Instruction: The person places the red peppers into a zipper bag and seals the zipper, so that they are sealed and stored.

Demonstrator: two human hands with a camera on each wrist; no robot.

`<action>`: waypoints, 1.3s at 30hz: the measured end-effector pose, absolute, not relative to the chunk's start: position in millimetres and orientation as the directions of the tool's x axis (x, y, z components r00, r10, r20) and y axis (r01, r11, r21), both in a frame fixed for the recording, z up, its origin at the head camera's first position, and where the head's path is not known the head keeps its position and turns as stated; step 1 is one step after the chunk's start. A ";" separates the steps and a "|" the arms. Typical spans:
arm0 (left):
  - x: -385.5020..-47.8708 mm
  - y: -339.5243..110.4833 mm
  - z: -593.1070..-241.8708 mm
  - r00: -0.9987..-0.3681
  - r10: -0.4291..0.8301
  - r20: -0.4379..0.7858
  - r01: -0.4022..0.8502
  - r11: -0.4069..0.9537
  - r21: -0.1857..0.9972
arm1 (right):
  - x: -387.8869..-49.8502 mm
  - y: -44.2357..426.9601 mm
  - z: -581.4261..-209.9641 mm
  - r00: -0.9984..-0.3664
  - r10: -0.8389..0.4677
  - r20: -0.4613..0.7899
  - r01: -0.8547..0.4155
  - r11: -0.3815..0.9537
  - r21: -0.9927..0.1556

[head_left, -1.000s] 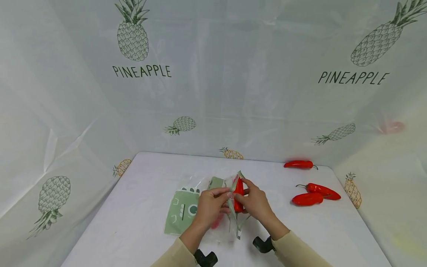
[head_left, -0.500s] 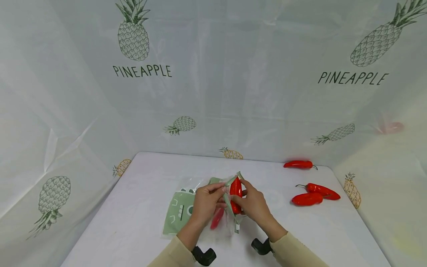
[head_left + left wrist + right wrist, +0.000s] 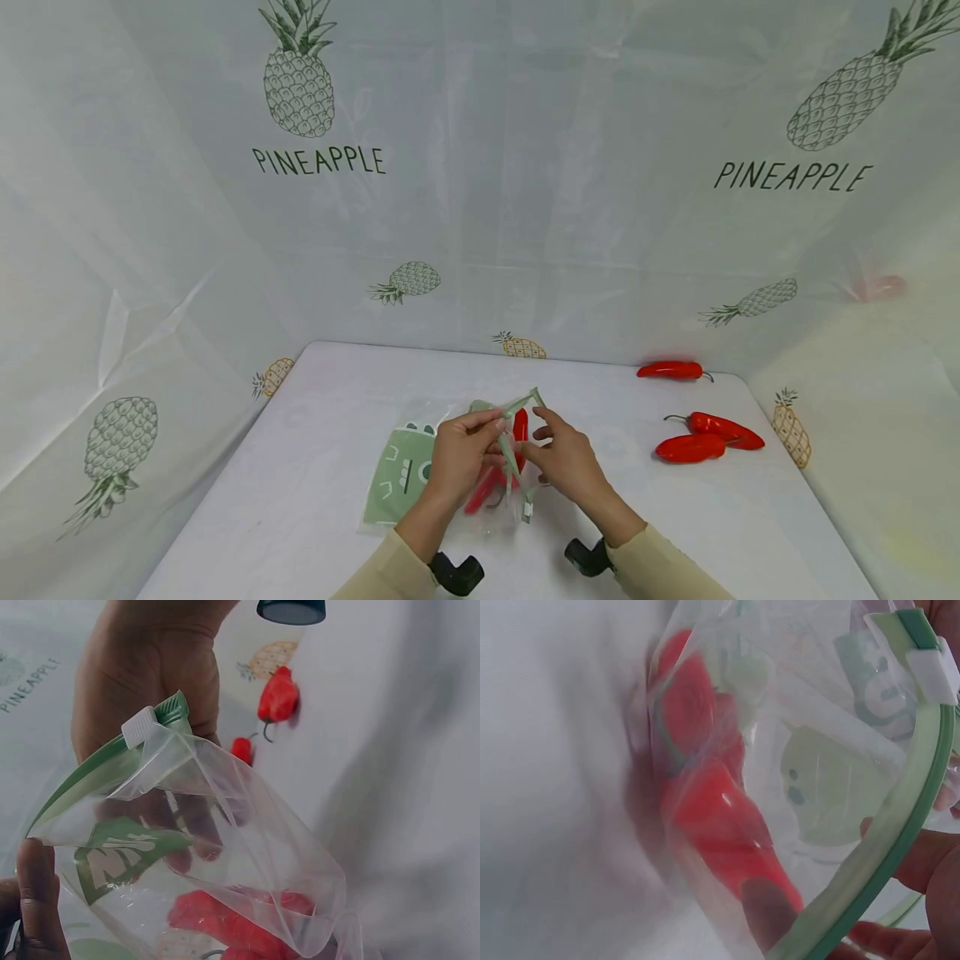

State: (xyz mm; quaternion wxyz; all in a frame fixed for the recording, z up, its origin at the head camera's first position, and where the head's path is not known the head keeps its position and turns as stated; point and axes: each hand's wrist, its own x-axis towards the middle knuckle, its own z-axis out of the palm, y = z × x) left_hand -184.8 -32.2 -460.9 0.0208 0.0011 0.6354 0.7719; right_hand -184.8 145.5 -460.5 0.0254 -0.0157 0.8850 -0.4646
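Observation:
My left hand [image 3: 459,454] pinches the green rim of a clear zip bag [image 3: 507,454] between thumb and fingers. At the bag's mouth my right hand [image 3: 573,458] has thumb and fingers apart, with no pepper between them. Red peppers [image 3: 480,492] lie inside, also seen through the plastic in the left wrist view [image 3: 225,922]. The right wrist view shows peppers [image 3: 724,817] low in the bag, one fingertip beside them, and a white slider [image 3: 934,675] on the rim [image 3: 907,832].
A green monster-printed piece [image 3: 401,475] in clear plastic lies left of my left hand. On the right of the white table [image 3: 300,467], two red peppers [image 3: 690,448] touch or overlap, and another pepper [image 3: 670,370] lies at the back edge.
The red pepper that my right fingers held at the bag's mouth has gone down into the bag, away from those fingers. My left hand still pinches the rim, slightly further left than at first.

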 end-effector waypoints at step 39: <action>-186.5 -29.5 -466.1 -0.999 0.025 -0.036 -0.040 -0.179 0.983 | -188.7 182.7 -460.1 -0.978 0.061 0.199 -0.130 0.567 -0.813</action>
